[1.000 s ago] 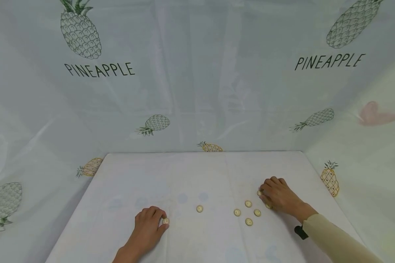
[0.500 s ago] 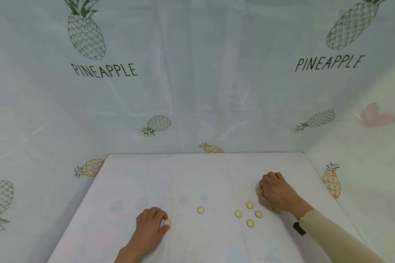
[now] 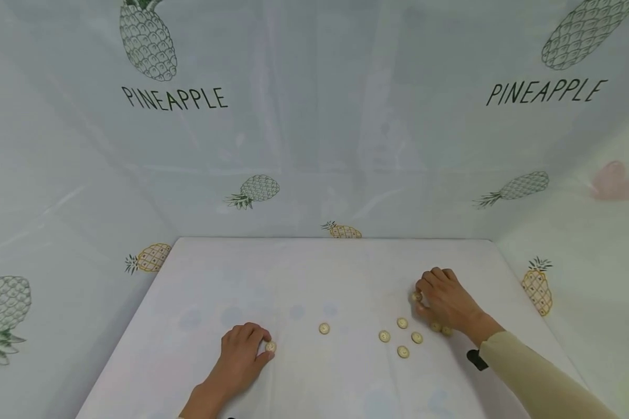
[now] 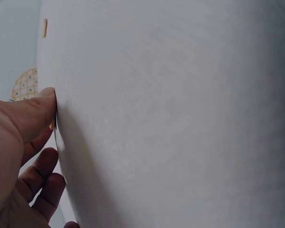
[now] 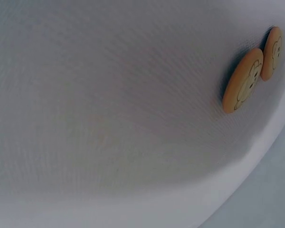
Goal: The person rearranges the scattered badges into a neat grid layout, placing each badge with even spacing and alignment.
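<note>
In the head view, my left hand (image 3: 241,358) holds a small round wooden disc (image 3: 271,347) between thumb and forefinger, down on the white-covered table. The left wrist view shows the left thumb (image 4: 40,111) over a sliver of that disc's edge. Farther off at the right, my right hand (image 3: 445,299) pinches another wooden disc (image 3: 416,297) with thumb and fingertips. Two pale discs (image 3: 435,327) lie side by side under the right palm. Close up in the right wrist view, a disc (image 5: 244,80) bears an animal face drawing; the right hand does not show there.
Between the hands a single disc (image 3: 324,328) lies alone. A loose cluster of several discs (image 3: 402,323) sits left of the right wrist. The table cover (image 3: 293,273) ends at a back edge, and a pineapple-printed curtain (image 3: 340,145) surrounds it.
My right hand has shifted slightly toward the table's back with its disc, uncovering the two discs by its palm. The left hand stays put. The head view has shifted a little.
</note>
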A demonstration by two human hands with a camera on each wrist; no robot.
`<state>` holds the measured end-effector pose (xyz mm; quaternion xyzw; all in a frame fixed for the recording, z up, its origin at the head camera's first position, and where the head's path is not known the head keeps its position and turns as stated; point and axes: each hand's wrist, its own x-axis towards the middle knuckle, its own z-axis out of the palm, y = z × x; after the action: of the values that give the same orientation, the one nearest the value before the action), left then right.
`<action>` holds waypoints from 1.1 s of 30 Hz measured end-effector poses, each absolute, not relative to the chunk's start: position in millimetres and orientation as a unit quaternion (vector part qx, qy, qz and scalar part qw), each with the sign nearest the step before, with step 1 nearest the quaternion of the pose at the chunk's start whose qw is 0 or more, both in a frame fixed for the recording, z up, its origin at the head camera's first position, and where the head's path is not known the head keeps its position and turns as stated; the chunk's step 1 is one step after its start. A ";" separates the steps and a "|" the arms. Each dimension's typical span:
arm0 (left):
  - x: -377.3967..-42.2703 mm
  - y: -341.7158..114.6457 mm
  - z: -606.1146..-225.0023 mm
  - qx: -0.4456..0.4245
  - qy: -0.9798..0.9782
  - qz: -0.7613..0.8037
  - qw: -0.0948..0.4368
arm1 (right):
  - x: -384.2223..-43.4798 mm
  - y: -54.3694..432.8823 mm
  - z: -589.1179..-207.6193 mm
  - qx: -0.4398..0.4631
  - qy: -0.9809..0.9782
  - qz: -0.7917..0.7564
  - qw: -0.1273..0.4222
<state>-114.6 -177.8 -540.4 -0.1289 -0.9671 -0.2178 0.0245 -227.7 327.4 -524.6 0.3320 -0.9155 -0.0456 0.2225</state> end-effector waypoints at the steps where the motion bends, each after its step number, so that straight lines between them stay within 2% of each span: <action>1: -114.6 -177.7 -539.7 -0.129 -0.967 -0.220 0.023 | -228.0 327.1 -524.6 0.332 -0.915 -0.045 0.223; 16: -121.8 -181.3 -535.3 -0.114 -0.966 -0.232 0.001 | -234.3 316.2 -527.2 0.330 -0.910 -0.026 0.250; 24: -126.4 -180.1 -535.6 -0.118 -0.967 -0.226 -0.007 | -236.1 317.5 -522.2 0.327 -0.915 -0.029 0.234; 33: -121.7 -181.6 -537.4 -0.107 -0.970 -0.219 0.005 | -260.6 302.9 -510.1 0.339 -0.907 -0.051 0.244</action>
<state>-121.7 -181.6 -537.4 -0.1075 -0.9697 -0.2193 0.0048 -260.6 302.9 -510.1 0.3386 -0.9072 -0.0513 0.2443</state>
